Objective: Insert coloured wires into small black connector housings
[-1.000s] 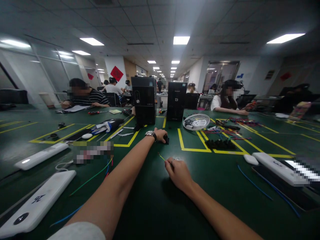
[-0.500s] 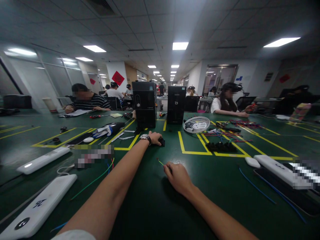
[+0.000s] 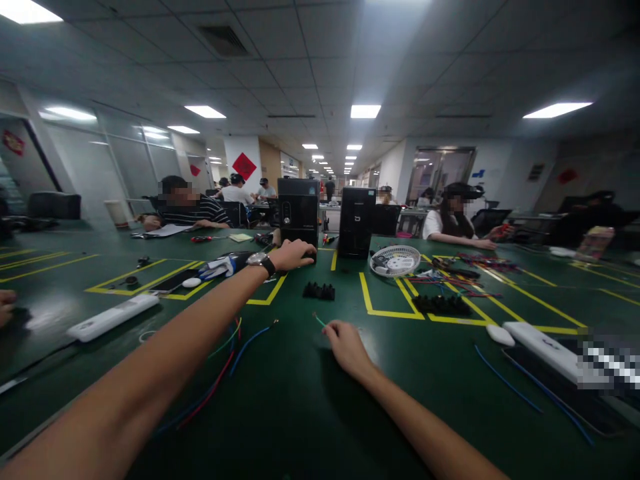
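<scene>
My left hand (image 3: 294,254), wearing a wristwatch, reaches forward with its fingers stretched out. It overlaps the lower front of a black computer tower (image 3: 299,213); whether it touches the tower I cannot tell. Just nearer than this hand, a black terminal block (image 3: 319,291) with a row of raised parts lies on the green table. Closer to me, my right hand (image 3: 346,347) pinches a thin green wire (image 3: 319,321), whose bare end points away to the left. Its rest is hidden by the hand.
A second black tower (image 3: 357,223) stands to the right, beside a white basket (image 3: 395,261). More black terminal blocks (image 3: 442,305) and coloured wires lie on the right. Blue wire (image 3: 250,345) curves near my left forearm. A white power strip (image 3: 114,317) is left. Co-workers sit across the table.
My left hand has let go of the black terminal block and moved forward to the left tower. The right hand keeps its wire. The view has tilted up and shifted left.
</scene>
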The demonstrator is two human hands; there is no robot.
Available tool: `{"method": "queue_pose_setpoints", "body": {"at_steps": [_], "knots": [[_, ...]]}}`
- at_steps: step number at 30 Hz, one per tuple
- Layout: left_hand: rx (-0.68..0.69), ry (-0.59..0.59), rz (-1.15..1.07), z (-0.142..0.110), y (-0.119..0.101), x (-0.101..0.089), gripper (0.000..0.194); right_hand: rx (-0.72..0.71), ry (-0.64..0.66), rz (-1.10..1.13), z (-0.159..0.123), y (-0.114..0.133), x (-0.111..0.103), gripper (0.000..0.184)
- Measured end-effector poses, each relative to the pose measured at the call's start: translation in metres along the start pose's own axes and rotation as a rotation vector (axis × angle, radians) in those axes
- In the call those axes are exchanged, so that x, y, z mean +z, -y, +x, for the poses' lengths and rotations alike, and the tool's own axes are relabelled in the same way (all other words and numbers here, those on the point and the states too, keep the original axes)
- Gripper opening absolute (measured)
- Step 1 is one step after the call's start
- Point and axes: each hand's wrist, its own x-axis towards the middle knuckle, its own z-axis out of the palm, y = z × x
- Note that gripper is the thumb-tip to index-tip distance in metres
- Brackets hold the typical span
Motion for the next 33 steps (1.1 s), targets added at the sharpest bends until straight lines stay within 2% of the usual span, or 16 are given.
{"method": "queue_pose_setpoints", "body": {"at_steps": [2,4,6,7,8,10,13,15,17,19,21,23,27,30,33], "knots": [[0.051,-0.063,0.043,-0.004,-0.009,-0.018,0.038,-0.045,0.084,0.007,0.012,0.024,0.017,0.032],[0.095,-0.12,0.025,-0.01,-0.025,-0.027,0.036,-0.144,0.178,-0.026,0.021,0.047,0.034,0.042],[0.134,-0.213,-0.081,-0.022,-0.047,-0.028,0.034,-0.23,0.162,-0.117,0.026,0.06,0.04,0.057],[0.143,-0.286,-0.162,-0.03,-0.059,-0.025,0.033,-0.258,0.121,-0.172,0.027,0.059,0.036,0.06],[0.145,-0.348,-0.244,-0.04,-0.071,-0.02,0.032,-0.266,0.064,-0.232,0.028,0.052,0.027,0.059],[0.121,-0.417,-0.412,-0.064,-0.093,-0.007,0.03,-0.23,-0.065,-0.365,0.026,0.021,-0.005,0.048],[0.121,-0.305,-0.698,-0.094,-0.126,0.022,0.027,0.034,-0.259,-0.611,0.017,-0.049,-0.073,0.043],[0.096,-0.242,-0.93,-0.103,-0.147,0.044,0.022,0.258,-0.323,-0.705,0.009,-0.091,-0.113,0.046],[0.107,-0.199,-1.081,-0.103,-0.169,0.066,0.02,0.382,-0.323,-0.729,0.0,-0.115,-0.138,0.045],[0.134,-0.186,-1.15,-0.098,-0.189,0.084,0.019,0.416,-0.315,-0.724,-0.006,-0.123,-0.146,0.04],[0.124,-0.187,-1.21,-0.09,-0.204,0.098,0.02,0.401,-0.315,-0.714,-0.01,-0.118,-0.143,0.033],[0.052,-0.206,-1.286,-0.082,-0.212,0.11,0.02,0.375,-0.313,-0.702,-0.011,-0.11,-0.135,0.028],[-0.255,-0.298,-1.444,-0.068,-0.207,0.127,0.029,0.27,-0.304,-0.615,-0.009,-0.089,-0.112,0.024],[-0.529,-0.324,-1.69,-0.062,-0.196,0.133,0.037,0.114,-0.303,-0.385,-0.013,-0.063,-0.09,0.026],[-0.613,-0.217,-2.007,-0.064,-0.189,0.132,0.029,-0.125,-0.267,-0.296,-0.025,-0.033,-0.068,0.028]]}}
